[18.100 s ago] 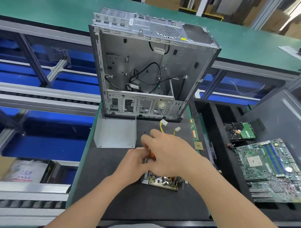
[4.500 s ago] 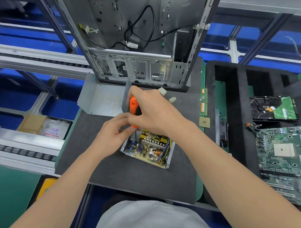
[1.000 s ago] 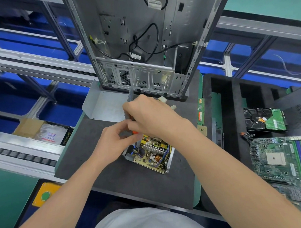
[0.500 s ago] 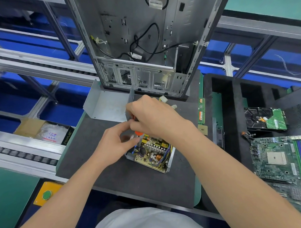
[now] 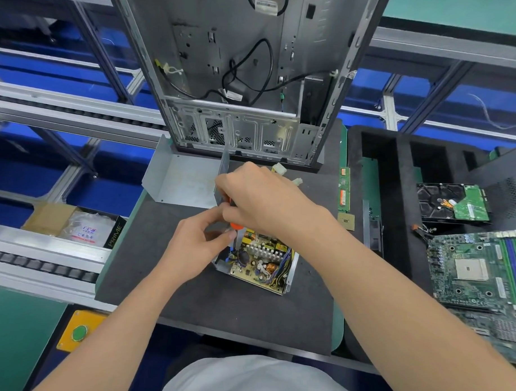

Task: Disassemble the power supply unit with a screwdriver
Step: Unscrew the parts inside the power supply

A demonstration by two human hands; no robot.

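— Right hand [image 5: 265, 201] is wrapped firmly round the orange handle of the screwdriver [image 5: 236, 225], with the shaft pointing down at a corner of the power supply unit [image 5: 257, 264].

— And the other one?

— Left hand [image 5: 195, 243] is up against that same corner, fingertips drawn in beside the shaft. Whether it pinches the shaft, holds a screw or only steadies things, I can't tell. The right hand hangs over the spot.

— Where's the unit sitting?

— Flat on the dark mat [image 5: 217, 308], just in front of the stripped computer case [image 5: 240, 77], which stands upright at the mat's far edge.

— How far along, would you say?

— Past the first stage, I'd judge. Its grey cover [image 5: 181, 182] is off and lies open on the mat behind and to the left, between the unit and the case. That leaves the circuit board [image 5: 260, 268] bare, though it sits in its metal tray with the wires bunched along one side.

— So what's left?

— The board's own screws, by the look of it, and that seems to be the job in hand. After that, lifting the board clear of the tray. How many screws are already out I can't make out, they're too small. A hard drive [image 5: 452, 202] and a motherboard [image 5: 476, 267] lie well apart on the right.
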